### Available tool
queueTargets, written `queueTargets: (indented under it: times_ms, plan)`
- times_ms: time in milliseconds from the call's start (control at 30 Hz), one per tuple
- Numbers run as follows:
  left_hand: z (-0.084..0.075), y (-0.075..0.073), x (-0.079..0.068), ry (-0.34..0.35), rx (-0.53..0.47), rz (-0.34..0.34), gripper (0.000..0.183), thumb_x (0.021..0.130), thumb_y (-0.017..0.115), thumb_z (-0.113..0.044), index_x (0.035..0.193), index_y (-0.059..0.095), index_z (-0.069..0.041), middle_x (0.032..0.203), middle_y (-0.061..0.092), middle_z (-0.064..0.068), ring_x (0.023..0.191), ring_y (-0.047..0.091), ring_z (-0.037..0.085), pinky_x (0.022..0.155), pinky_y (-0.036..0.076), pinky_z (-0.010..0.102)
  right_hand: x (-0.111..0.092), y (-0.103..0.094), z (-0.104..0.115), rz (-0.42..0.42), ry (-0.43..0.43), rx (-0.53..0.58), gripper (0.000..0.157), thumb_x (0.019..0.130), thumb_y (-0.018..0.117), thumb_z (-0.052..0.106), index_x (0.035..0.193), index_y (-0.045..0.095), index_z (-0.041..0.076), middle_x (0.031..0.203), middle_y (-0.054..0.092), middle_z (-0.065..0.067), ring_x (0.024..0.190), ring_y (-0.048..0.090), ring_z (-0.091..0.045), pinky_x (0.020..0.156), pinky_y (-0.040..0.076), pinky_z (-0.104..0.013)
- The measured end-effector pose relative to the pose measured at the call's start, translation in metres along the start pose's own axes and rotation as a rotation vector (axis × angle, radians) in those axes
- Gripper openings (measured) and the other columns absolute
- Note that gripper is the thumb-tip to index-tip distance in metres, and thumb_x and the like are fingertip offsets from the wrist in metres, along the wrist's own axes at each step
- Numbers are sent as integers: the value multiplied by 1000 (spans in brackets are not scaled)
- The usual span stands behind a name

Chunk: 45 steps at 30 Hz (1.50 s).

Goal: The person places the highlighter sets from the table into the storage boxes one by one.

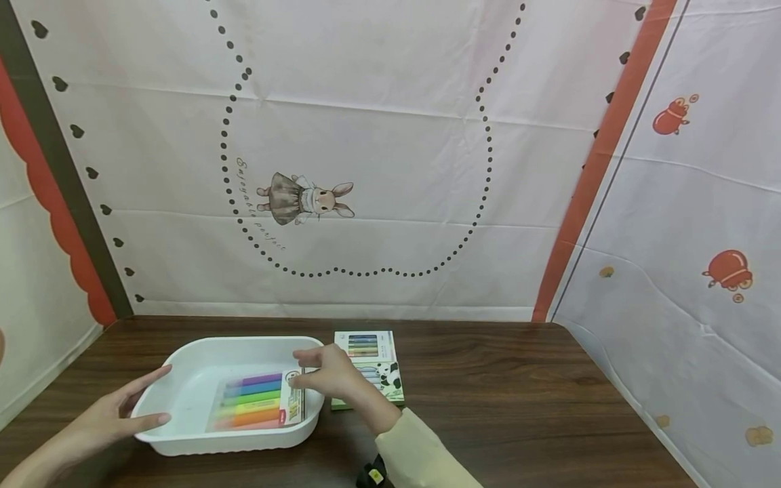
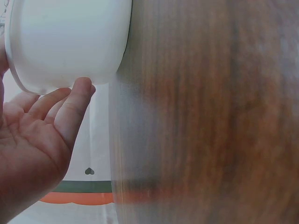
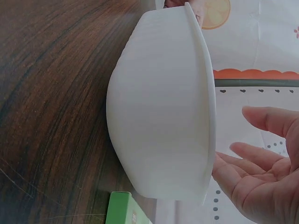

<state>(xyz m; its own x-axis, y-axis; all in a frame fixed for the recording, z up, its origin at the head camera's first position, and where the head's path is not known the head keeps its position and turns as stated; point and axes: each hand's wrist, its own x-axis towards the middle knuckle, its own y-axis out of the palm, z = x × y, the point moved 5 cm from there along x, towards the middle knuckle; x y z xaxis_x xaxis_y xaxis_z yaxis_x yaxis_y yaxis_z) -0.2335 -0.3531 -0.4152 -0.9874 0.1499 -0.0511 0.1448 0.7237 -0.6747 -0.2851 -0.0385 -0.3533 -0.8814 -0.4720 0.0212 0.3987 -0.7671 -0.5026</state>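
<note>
A white plastic basin (image 1: 195, 444) stands on the table. My left hand (image 1: 110, 415) grips its left end, the thumb over the rim and several fingertips against the outer wall, as the left wrist view also shows. Inside, toward the right, lies a clear pack of colored markers (image 1: 253, 403) with a white label at its right end. My right hand (image 1: 335, 373) is over the basin's right end, fingers spread and the thumb close over the pack's label. In the right wrist view the fingers (image 3: 264, 156) are apart with nothing between them.
A pen box (image 1: 390, 369) with a panda picture and green sides lies right of the basin, partly behind my right hand. A black strap (image 1: 369, 478) shows by the right sleeve. The brown wooden table (image 1: 518, 400) meets printed white cloth at the back and sides.
</note>
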Motion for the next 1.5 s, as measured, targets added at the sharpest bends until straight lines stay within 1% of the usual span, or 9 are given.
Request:
queueTargets:
  times_ms: [133, 333, 533, 600, 733, 833, 1000, 1233, 1500]
  plan:
    - [1, 0, 1, -6, 11, -8, 78, 88, 60, -26, 146, 11, -9, 125, 41, 36, 87, 49, 2, 66, 45, 26, 0, -1, -4, 9, -1, 36, 42, 76, 72, 15, 117, 63, 13, 113, 64, -7, 106, 57, -20, 80, 48, -32]
    - [2, -1, 1, -19, 25, -4, 78, 88, 60, -28, 146, 12, -7, 128, 37, 39, 89, 48, 2, 67, 45, 27, 1, -2, -9, 40, -5, 150, 41, 77, 71, 11, 117, 63, 15, 113, 64, -6, 107, 57, -24, 82, 47, -35]
    - [2, -1, 1, -10, 34, -12, 77, 88, 60, -28, 145, 13, -5, 129, 35, 40, 90, 47, -2, 68, 44, 25, -1, -5, -12, 73, 3, 245, 41, 77, 70, 9, 117, 63, 15, 112, 64, -3, 101, 60, -19, 81, 48, -33]
    - [2, -1, 1, -13, 44, -14, 78, 88, 60, -29, 145, 14, -3, 130, 33, 40, 93, 49, 3, 69, 45, 29, -2, -7, -13, 81, 0, 284, 41, 77, 70, 8, 117, 62, 14, 112, 64, -4, 97, 61, -16, 78, 49, -32]
    - [1, -1, 1, -1, 39, -19, 77, 88, 60, -27, 144, 15, -3, 129, 35, 40, 92, 48, 0, 69, 45, 27, -5, -11, -15, 95, -13, 332, 42, 78, 69, 7, 119, 61, 13, 113, 63, -4, 95, 61, -14, 76, 49, -30]
    - [0, -1, 0, 17, 16, -24, 76, 88, 60, -25, 145, 14, -6, 126, 40, 37, 88, 47, -5, 66, 44, 22, -7, -14, -15, 108, -27, 352, 43, 79, 68, 6, 120, 60, 11, 115, 62, -5, 100, 60, -18, 77, 49, -30]
    - [0, 0, 0, 17, 0, -17, 77, 88, 60, -24, 146, 13, -7, 124, 43, 35, 87, 49, -1, 65, 45, 24, -11, -17, -14, 127, -52, 370, 42, 79, 68, 6, 121, 59, 9, 115, 62, -8, 106, 57, -26, 79, 48, -30]
    - [-1, 0, 0, 42, -12, -21, 75, 89, 59, -21, 145, 13, -5, 125, 41, 34, 86, 49, -1, 65, 45, 24, -14, -22, -16, 145, -56, 354, 44, 80, 67, 7, 123, 58, 8, 117, 60, -11, 97, 61, -16, 79, 47, -28]
    - [-1, 1, 0, 45, -17, -27, 75, 89, 60, -21, 145, 14, -6, 125, 40, 35, 86, 49, -2, 65, 45, 23, -16, -31, -21, 113, -56, 398, 43, 81, 66, 2, 123, 56, 4, 115, 61, -15, 102, 59, -26, 82, 47, -31]
